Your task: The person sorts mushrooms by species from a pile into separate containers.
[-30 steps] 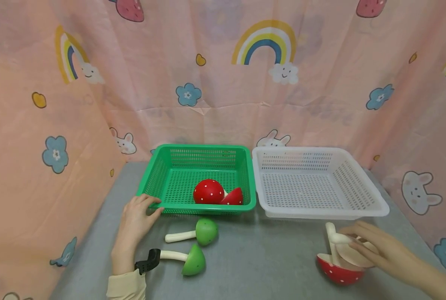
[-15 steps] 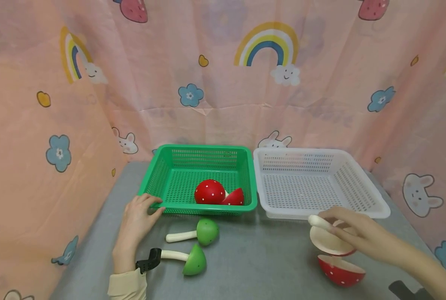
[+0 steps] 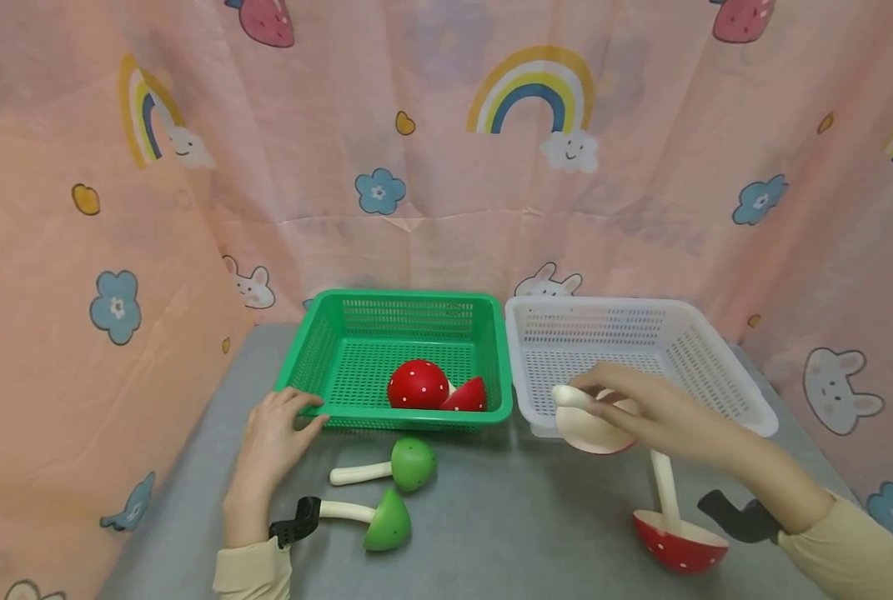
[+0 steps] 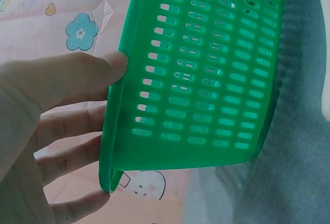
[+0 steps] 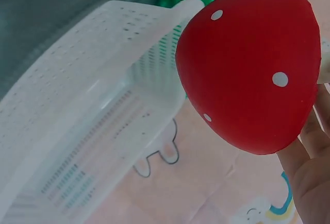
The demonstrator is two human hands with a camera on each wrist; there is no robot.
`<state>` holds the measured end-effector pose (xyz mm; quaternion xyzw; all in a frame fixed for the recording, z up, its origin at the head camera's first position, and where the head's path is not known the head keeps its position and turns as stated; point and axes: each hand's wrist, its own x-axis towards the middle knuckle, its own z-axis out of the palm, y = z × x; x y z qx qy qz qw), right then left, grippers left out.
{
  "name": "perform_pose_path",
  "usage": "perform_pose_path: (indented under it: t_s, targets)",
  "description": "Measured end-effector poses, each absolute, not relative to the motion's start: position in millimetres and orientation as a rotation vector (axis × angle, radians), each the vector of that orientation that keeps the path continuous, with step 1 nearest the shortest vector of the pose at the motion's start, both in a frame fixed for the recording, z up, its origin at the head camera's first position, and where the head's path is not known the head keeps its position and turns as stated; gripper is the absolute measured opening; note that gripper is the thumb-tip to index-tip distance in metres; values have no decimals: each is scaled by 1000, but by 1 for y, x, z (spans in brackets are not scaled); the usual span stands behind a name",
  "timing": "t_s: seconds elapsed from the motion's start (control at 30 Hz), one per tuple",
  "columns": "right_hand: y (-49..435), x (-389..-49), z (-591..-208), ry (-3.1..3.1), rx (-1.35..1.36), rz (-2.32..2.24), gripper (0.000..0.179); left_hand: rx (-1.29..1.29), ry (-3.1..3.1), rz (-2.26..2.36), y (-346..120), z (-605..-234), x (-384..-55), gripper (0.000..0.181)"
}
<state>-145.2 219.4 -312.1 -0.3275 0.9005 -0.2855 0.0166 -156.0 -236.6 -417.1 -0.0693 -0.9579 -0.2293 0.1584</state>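
My right hand [image 3: 667,417] grips a red toy mushroom [image 5: 252,74] with white dots by its pale stem. In the head view its cream underside faces me, overlapping the front left rim of the white basket [image 3: 724,379]. The red cap fills much of the right wrist view, with the hand partly behind it. My left hand [image 3: 269,442] pinches the front left rim of the green basket [image 4: 170,154], thumb on the outer side and fingers beyond the rim. Inside that basket lie a round red cap [image 3: 418,383] and a red mushroom half [image 3: 470,394].
Two green toy mushrooms, one farther back [image 3: 413,465] and one nearer [image 3: 389,525], lie on the grey table [image 3: 521,533] beside the left forearm. Another red mushroom [image 3: 680,546] rests stem-up below the right forearm. A patterned pink curtain [image 3: 431,250] stands behind the baskets.
My right hand has lifted the red mushroom off the table at right and carried it left and away from me to the white basket's front. The left hand has stayed on the green basket.
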Motion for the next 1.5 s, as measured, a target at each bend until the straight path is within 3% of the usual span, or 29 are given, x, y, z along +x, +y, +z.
perform_pose_path:
  t_s: [1.0,1.5]
  targets:
    - [130,-239,-317,2705,-1054,-1180,30,-187,-2713,-644,-239,-417,-154,20]
    - [95,-281,-328,2813,-1050,-873,25,-202,-2720,-624,-237,-420,-157,20]
